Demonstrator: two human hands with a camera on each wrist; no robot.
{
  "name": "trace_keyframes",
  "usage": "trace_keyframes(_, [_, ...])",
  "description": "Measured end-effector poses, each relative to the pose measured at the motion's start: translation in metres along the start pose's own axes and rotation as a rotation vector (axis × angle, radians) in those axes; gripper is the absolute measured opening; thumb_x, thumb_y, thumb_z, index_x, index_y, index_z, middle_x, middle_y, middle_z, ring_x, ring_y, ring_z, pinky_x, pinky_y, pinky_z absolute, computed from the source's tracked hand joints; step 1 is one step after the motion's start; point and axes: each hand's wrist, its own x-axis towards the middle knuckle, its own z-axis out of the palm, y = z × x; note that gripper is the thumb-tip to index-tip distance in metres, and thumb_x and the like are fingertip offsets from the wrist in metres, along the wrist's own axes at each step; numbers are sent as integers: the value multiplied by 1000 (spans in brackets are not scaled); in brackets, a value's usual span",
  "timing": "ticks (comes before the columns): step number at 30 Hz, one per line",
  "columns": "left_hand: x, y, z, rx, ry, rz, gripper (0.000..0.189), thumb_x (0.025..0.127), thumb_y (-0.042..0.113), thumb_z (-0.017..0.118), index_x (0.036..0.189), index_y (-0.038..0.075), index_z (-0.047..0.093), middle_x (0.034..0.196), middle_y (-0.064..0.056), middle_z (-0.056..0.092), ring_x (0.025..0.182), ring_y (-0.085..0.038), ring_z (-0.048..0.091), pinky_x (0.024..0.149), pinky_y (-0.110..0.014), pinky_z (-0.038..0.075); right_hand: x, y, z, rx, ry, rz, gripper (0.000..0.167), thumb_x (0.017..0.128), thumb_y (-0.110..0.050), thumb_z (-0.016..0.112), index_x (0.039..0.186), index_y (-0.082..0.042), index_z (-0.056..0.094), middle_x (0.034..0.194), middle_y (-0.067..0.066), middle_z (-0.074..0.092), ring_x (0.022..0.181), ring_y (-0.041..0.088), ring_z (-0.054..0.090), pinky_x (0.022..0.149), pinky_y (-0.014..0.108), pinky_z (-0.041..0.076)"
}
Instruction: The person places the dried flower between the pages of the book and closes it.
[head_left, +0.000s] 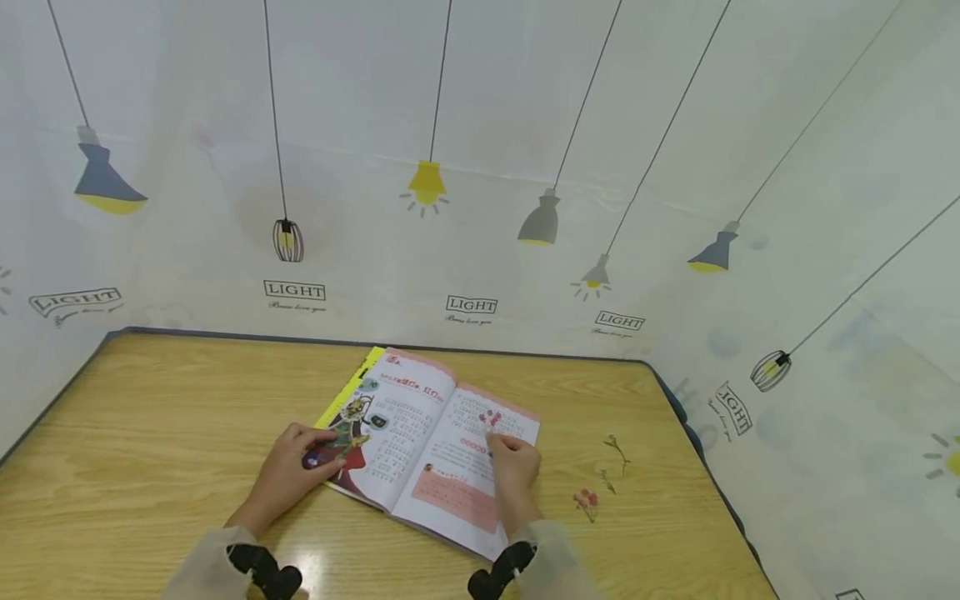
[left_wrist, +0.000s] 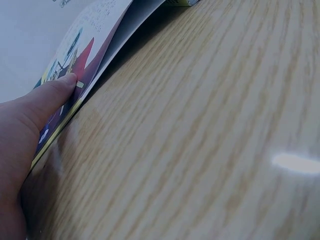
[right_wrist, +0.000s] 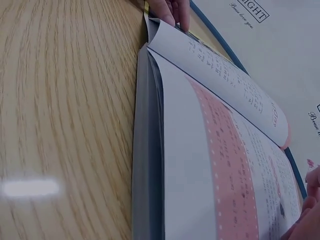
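Book (head_left: 429,446) is shown nearly whole only by the head view, pressed at nine o'clock by the spread left hand (head_left: 288,471); at three o'clock a pink sprig (head_left: 491,418) is pinched by the right hand (head_left: 515,468), with loose sprigs (head_left: 587,502) beyond

By the left wrist view only the thumb (left_wrist: 55,92) is shown, other fingers being hidden

By the right wrist view the page block (right_wrist: 142,155) is revealed, the right hand cut off at four o'clock

An open book (head_left: 423,467) is lying on the table (head_left: 187,417); one flower sprig (head_left: 491,418) is staying over its right page, three loose sprigs (head_left: 587,501) are lying rightward.
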Motion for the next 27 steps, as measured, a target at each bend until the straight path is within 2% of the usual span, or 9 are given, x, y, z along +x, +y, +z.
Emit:
trace_keyframes(9, [-1,-1,1,7,6,12,45,74,33,77,110,9,65,97,-6,49,90,-22,48,77,-42,38,-7,4,13,62,-6,94,19,75,-14,73,82,3,67,84,14,62,83,26,55,76,40,43])
trace_keyframes(12, [-1,-2,1,4,2,5,45,74,34,76,110,9,65,96,-6,49,89,-22,48,77,-42,37,-8,3,15,78,0,122,19,75,-13,72,83,3,67,84,14,62,83,26,55,77,39,43])
trace_keyframes(16, [0,-2,2,-1,-2,-2,45,74,34,76,111,9,65,97,-6,49,89,-22,48,77,-42,37,-9,1,15,106,9,166,21,76,-14,72,85,4,65,84,12,60,76,21,53,67,32,44])
trace_keyframes(20, [0,-2,2,-2,-1,-1,46,74,34,76,111,9,65,97,-7,49,90,-23,48,78,-43,37,-9,-1,14,137,21,216,24,77,-14,71,89,5,63,80,11,58,58,14,48,50,24,40])
trace_keyframes(23, [-1,-2,2,-4,3,8,46,74,34,76,111,9,65,98,-8,49,91,-25,48,79,-45,37,-9,-1,14,149,42,244,24,76,-12,71,89,5,60,72,8,55,48,10,45,44,21,38])
trace_keyframes(27, [-2,0,1,-7,5,15,46,75,35,76,111,9,65,99,-8,50,92,-25,49,79,-46,38,-9,1,14,173,51,256,20,77,-8,69,88,5,59,59,4,52,43,8,45,41,20,39])
